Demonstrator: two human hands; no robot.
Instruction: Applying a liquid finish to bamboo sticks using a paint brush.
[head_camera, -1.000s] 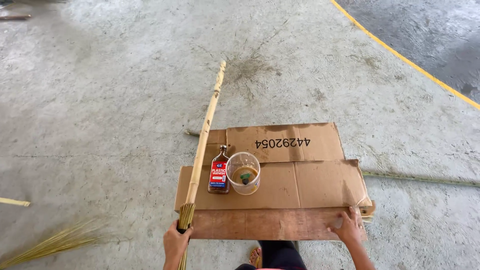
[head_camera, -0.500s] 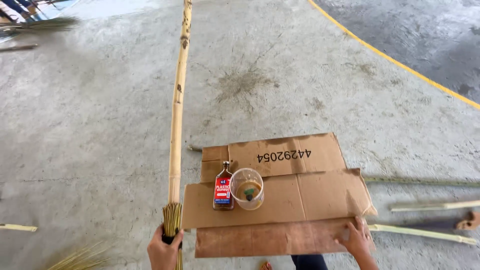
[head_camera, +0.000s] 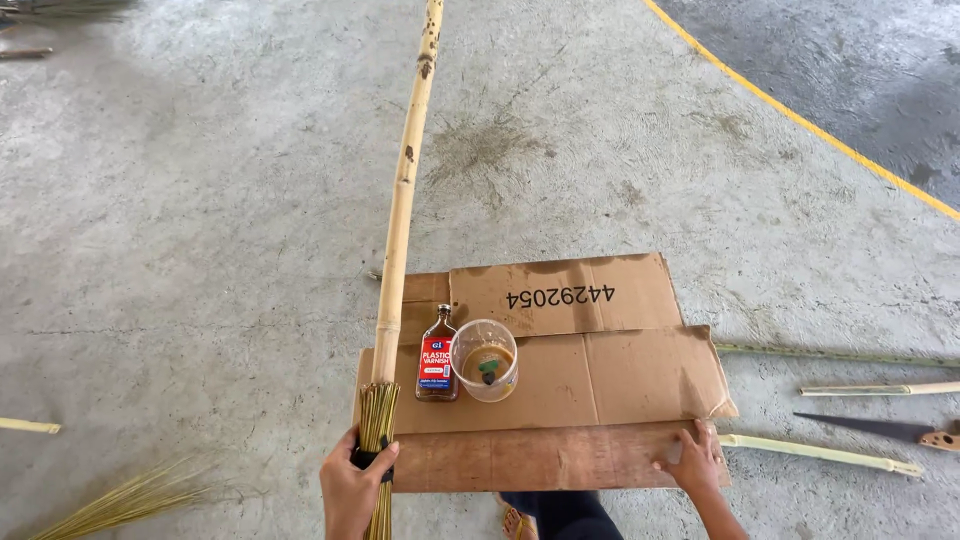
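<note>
Raised steeper, bamboo pole (head_camera: 402, 200) stands in clenched left hand (head_camera: 352, 487); right hand (head_camera: 693, 462) flat on plank (head_camera: 540, 458).

Concrete floor (head_camera: 200, 230) — flattened cardboard (head_camera: 640, 375), saw (head_camera: 885, 430), bamboo sticks (head_camera: 820, 455) lie on it.

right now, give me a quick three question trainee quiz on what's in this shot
1. True or false: the left hand grips the broom bundle at the base of the bamboo pole.
2. What does the right hand rest on? A) wooden board B) saw C) bottle
3. What stands right of the bottle on the cardboard?

Key: 1 true; 2 A; 3 a clear plastic cup.
</note>
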